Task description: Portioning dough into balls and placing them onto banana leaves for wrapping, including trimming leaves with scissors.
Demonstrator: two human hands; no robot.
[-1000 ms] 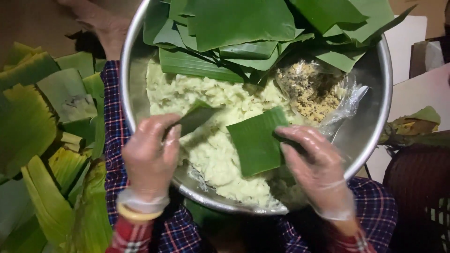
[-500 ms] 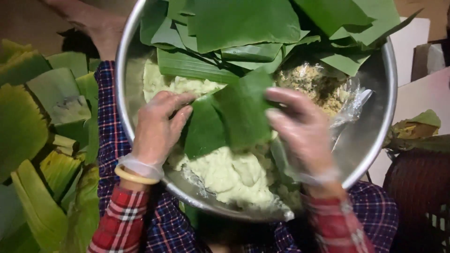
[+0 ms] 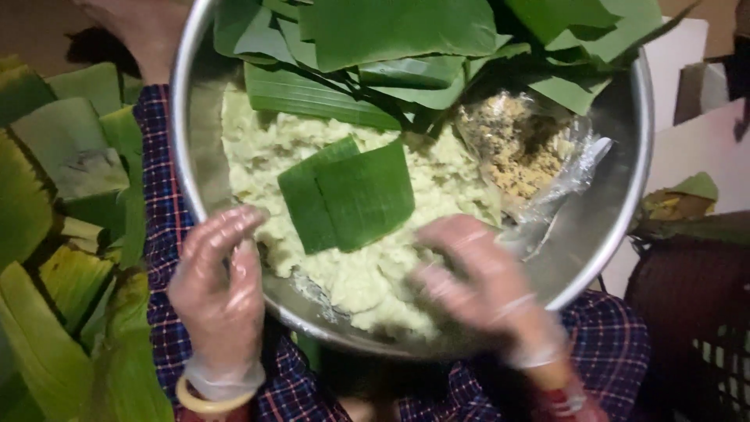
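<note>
Dim room, bowl (image 3: 625, 227) on lap; both gloved hands, left (image 3: 223, 293) and right (image 3: 476, 277), spread, empty; scoop dough (image 3: 437, 184) onto leaf pieces (image 3: 351, 195) evenly.

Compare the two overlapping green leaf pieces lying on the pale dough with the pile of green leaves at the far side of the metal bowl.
The two small green leaf pieces are cut to short, roughly rectangular shapes; the pile of large green leaves holds long, broad pieces. The small pieces lie flat on the pale mashed dough; the large ones are heaped loosely over one another against the round metal bowl rim. Both are glossy green with fine parallel ribs.
</note>
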